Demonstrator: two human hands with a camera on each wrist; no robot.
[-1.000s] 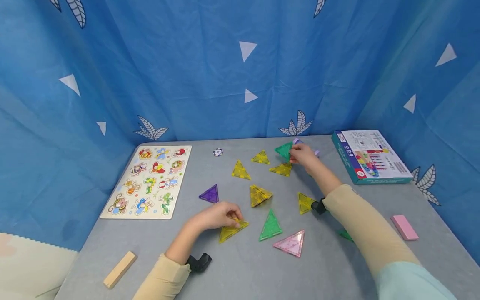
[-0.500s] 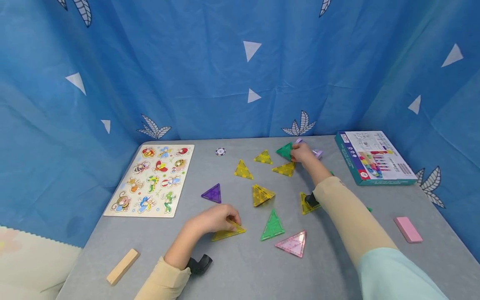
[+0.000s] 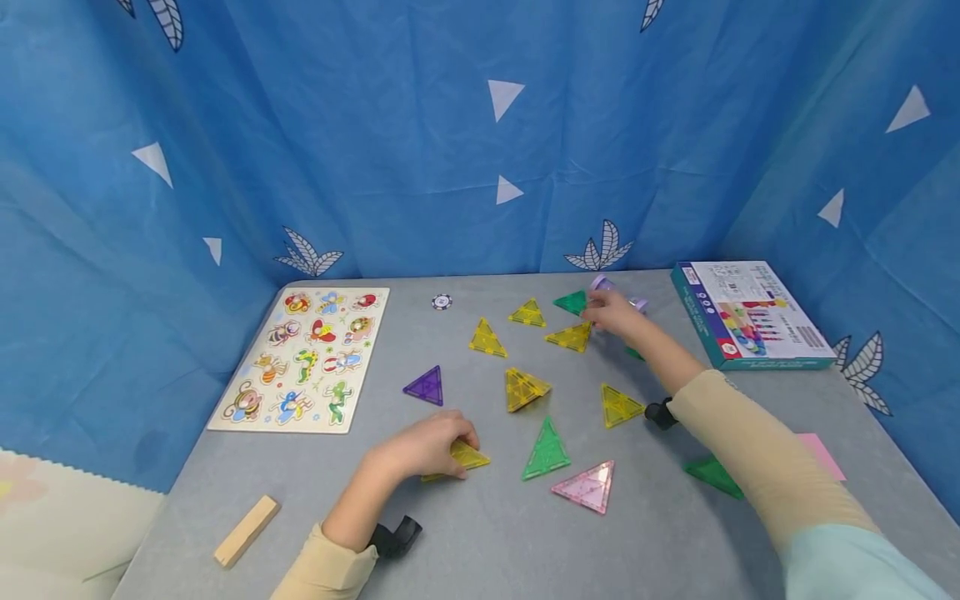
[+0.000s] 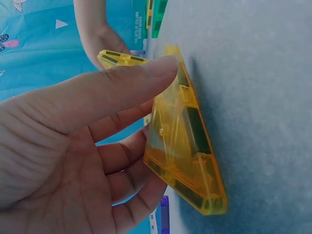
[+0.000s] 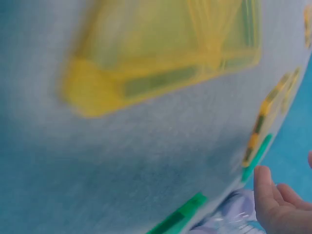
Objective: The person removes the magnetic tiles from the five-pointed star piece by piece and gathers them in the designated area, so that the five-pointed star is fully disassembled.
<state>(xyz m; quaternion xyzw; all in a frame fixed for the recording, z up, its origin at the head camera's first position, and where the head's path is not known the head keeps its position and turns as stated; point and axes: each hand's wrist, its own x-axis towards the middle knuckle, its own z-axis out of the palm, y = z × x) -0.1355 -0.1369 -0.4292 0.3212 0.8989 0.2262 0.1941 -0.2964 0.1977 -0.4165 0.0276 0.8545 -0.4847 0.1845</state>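
My left hand (image 3: 431, 446) pinches a yellow triangular magnetic tile (image 4: 180, 131) between thumb and fingers, tilted close over the grey table. At the back, my right hand (image 3: 611, 314) is beside a green triangular tile (image 3: 572, 302) that lies flat. In the right wrist view its fingers (image 5: 265, 195) are spread apart, with a fingertip right at the green tile (image 5: 257, 158). A yellow tile (image 3: 570, 337) lies just in front of that hand. Between the hands, yellow tiles (image 3: 523, 388) lean together in the middle, with a green tile (image 3: 547, 452) and a pink tile (image 3: 588, 487) nearer.
An insect puzzle board (image 3: 300, 360) lies left, a wooden block (image 3: 246, 532) in front of it. A purple tile (image 3: 426, 386) and a poker chip (image 3: 442, 302) lie left of centre. A boxed set (image 3: 753, 315) and a pink block (image 3: 821, 455) are on the right.
The green tile by my right hand has gone from tilted up to flat, and the fingers have come off it. My left hand has turned the yellow tile and shifted it slightly.
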